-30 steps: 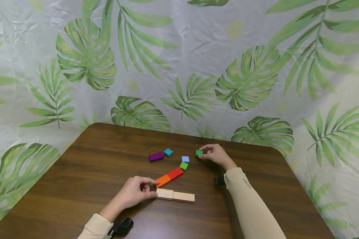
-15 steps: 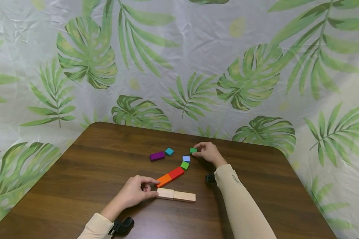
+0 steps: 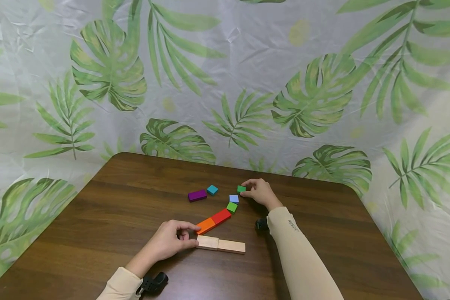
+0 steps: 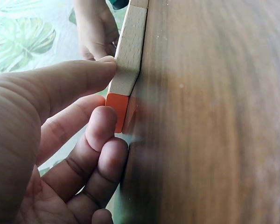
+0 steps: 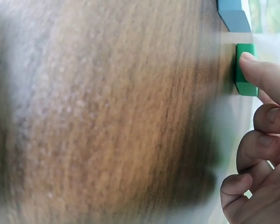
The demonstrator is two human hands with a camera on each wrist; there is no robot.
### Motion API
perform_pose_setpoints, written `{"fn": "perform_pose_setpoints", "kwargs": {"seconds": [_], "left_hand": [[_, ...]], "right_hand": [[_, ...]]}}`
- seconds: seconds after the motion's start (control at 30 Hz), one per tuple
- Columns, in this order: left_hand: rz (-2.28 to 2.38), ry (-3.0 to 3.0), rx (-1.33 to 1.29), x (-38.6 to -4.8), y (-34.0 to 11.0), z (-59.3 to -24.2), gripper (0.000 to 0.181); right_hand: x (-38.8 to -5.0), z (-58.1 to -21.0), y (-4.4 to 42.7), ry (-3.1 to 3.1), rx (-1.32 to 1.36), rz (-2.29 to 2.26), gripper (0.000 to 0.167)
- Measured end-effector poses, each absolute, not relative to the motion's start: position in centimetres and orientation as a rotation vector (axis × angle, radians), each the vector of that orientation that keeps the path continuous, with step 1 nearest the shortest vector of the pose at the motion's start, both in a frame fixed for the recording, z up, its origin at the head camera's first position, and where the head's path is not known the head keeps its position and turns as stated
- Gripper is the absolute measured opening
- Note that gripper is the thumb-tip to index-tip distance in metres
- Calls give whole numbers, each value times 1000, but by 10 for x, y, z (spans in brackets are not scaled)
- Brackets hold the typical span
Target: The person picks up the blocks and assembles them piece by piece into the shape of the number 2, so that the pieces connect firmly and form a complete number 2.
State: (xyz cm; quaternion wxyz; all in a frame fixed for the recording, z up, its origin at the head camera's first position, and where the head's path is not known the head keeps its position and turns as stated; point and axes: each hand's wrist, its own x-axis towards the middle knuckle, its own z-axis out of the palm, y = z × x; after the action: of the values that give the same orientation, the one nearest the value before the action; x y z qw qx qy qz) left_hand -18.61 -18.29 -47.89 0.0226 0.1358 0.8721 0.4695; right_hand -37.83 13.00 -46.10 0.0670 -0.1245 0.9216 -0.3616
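Observation:
In the head view my right hand [image 3: 261,193] pinches a small dark green block [image 3: 241,188] at the tabletop's far side. The right wrist view shows the thumb against this green block [image 5: 246,70]. Just nearer lies a light blue block [image 3: 233,199], followed by a light green block [image 3: 231,207], a red block [image 3: 221,216] and an orange block [image 3: 206,226] in a bent row. My left hand [image 3: 169,239] has thumb and index finger around the adjoining left ends of the orange block and a plain wooden block [image 3: 208,242]. A second plain block [image 3: 231,246] continues to the right.
A purple block [image 3: 197,196] and a teal block [image 3: 212,190] lie apart from the row, at the back. The brown wooden table [image 3: 97,216] ends at a rounded far edge before a leaf-patterned curtain [image 3: 247,62].
My right hand has moved left with the dark green block, bringing it closer to the light blue one. The left hand stays at the ends of the orange and plain blocks.

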Motion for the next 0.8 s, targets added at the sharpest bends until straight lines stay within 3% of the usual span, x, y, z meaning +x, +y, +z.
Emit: {"fn": "perform_pose_setpoints", "kwargs": {"seconds": [0.27,0.8], "left_hand": [[1465,2691,417,-186,-184,-480,32],[1446,2710,414,-186,-182,-478,32]], "right_hand": [[-379,-460,133,2773,-389,-1065,37],[-378,-454,131,2843,-406,-990,25]]}}
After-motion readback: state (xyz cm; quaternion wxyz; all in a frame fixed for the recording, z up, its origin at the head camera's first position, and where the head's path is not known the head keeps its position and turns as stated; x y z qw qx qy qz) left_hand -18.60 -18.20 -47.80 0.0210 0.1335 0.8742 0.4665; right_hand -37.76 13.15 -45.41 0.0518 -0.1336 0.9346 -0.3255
